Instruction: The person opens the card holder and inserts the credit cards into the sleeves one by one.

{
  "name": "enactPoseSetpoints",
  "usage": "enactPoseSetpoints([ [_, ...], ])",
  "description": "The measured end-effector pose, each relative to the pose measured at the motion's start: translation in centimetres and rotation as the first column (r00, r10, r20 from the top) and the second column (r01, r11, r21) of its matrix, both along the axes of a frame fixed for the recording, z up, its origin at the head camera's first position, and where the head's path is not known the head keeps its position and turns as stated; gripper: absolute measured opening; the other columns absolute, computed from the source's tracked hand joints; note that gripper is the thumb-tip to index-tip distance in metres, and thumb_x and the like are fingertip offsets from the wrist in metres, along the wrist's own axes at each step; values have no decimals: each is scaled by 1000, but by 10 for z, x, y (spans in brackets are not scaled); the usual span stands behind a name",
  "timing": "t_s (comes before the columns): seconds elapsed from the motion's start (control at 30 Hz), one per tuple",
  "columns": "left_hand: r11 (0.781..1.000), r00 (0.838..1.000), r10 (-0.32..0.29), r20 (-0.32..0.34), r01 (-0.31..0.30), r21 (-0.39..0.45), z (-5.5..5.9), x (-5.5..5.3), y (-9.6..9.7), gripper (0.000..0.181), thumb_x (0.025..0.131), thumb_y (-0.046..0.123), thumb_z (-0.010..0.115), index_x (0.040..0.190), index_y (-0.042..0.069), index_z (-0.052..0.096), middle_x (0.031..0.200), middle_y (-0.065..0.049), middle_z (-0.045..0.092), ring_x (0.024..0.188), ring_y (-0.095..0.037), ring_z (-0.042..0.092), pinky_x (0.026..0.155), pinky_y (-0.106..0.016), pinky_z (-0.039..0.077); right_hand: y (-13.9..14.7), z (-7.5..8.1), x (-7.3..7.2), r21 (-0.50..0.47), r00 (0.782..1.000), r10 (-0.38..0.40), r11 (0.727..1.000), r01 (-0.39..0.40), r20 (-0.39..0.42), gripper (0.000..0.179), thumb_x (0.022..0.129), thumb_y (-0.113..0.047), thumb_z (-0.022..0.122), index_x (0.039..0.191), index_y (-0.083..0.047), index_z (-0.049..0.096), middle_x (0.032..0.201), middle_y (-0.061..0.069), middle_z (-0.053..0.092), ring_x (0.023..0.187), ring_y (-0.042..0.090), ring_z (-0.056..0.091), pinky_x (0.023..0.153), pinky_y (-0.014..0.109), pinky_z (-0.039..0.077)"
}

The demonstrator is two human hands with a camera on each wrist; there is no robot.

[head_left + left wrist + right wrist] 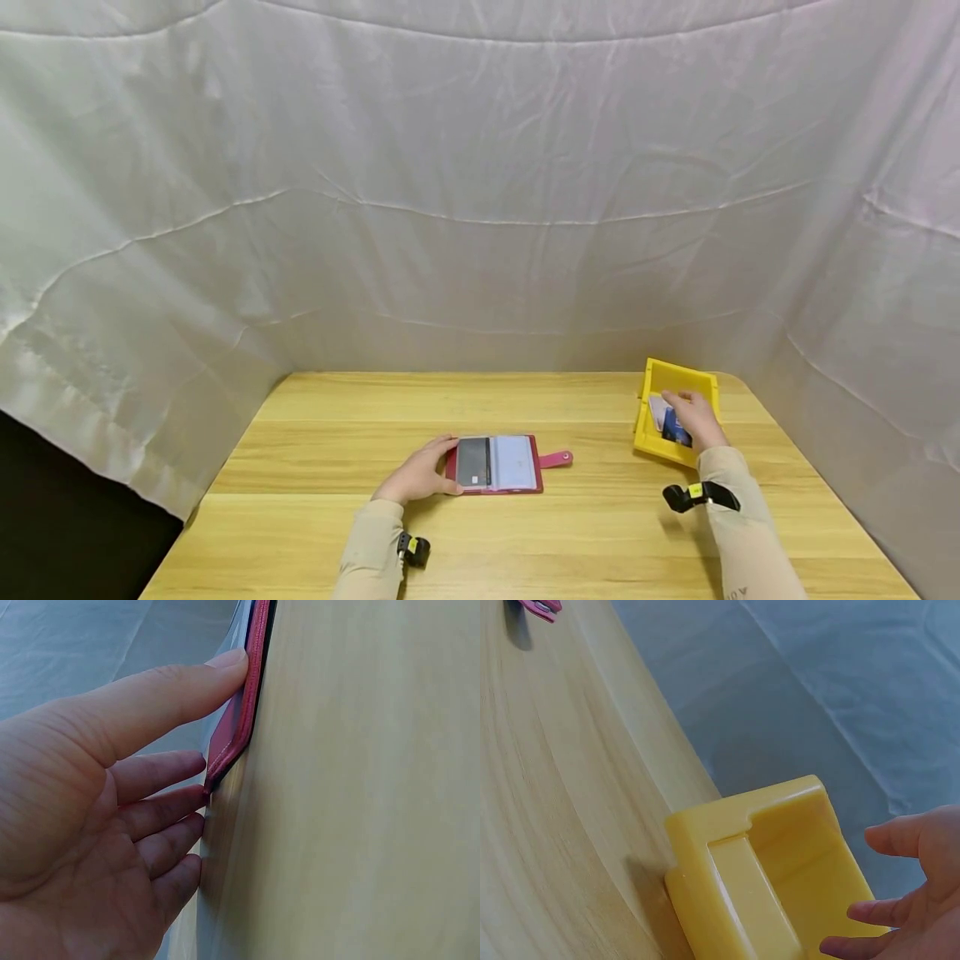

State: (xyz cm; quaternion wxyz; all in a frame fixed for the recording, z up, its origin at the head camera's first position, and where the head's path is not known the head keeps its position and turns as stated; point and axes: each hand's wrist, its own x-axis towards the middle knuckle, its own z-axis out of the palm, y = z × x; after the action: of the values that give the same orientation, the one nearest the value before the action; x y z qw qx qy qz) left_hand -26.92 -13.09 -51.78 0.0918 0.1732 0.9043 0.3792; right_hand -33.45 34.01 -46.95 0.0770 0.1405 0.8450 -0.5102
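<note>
Two bare hands work over a wooden table (525, 550). In the lower centre of the head view, a red card holder (495, 463) lies spread flat, a dark card (472, 461) in its left half, a pale sleeve (515, 463) in its right, and a pink strap (557, 459) sticking out to the right. The left hand (415, 477) touches its left end—thumb laid along the edge nearest the person, fingers loosely extended, without curling round it. Towards the right side of the frame, the right hand (699, 419) is over a yellow bin (678, 379), fingers parted and nothing visible between them. Inside the bin are a blue card (675, 427) and a pale card (657, 410). Both sleeves carry a black wrist camera (701, 495), and a grey curtain (487, 167) fills the upper frame.
</note>
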Motion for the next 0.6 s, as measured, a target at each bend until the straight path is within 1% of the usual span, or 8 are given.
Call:
enactPoseSetpoints([
  [0.17,1000,1000,-5,-6,5,-1,-2,-1,0,85,73,21,84,144,-4,42,153,-27,35,141,-46,32,114,-62,31,1,-2,-3,-22,999,-18,1000,19,44,88,98,-56,34,154,3,1,158,33,4,143,49,14,119,63,16],
  [0.23,1000,1000,-8,-8,8,-1,-2,-1,0,85,73,21,84,144,-4,42,153,-27,34,141,-46,32,114,-62,31,0,-3,-4,-26,999,-21,999,22,49,86,99,-55,34,154,3,2,158,33,4,142,49,15,119,63,16],
  [0.4,1000,1000,-10,-7,10,-1,-1,-1,0,85,74,21,83,144,-3,42,153,-27,34,142,-46,32,114,-62,31,-2,-3,-4,-20,1000,-18,1000,19,24,84,99,-53,35,154,3,4,159,32,5,144,48,15,120,62,16],
  [0.5,1000,1000,-10,-9,10,-2,-1,-1,0,85,74,21,83,144,-3,42,153,-27,34,142,-46,32,114,-62,31,-4,-5,-4,-14,1000,-10,1000,10,7,84,99,-53,35,154,4,5,159,32,5,144,49,15,119,62,17],
  [0.6,1000,1000,-10,-7,10,-1,-1,-1,0,86,74,22,83,144,-3,42,153,-27,33,142,-46,31,114,-62,31,-4,-7,-4,-17,1000,-16,1000,16,3,83,100,-52,35,154,3,5,158,32,6,143,49,17,119,62,19],
])
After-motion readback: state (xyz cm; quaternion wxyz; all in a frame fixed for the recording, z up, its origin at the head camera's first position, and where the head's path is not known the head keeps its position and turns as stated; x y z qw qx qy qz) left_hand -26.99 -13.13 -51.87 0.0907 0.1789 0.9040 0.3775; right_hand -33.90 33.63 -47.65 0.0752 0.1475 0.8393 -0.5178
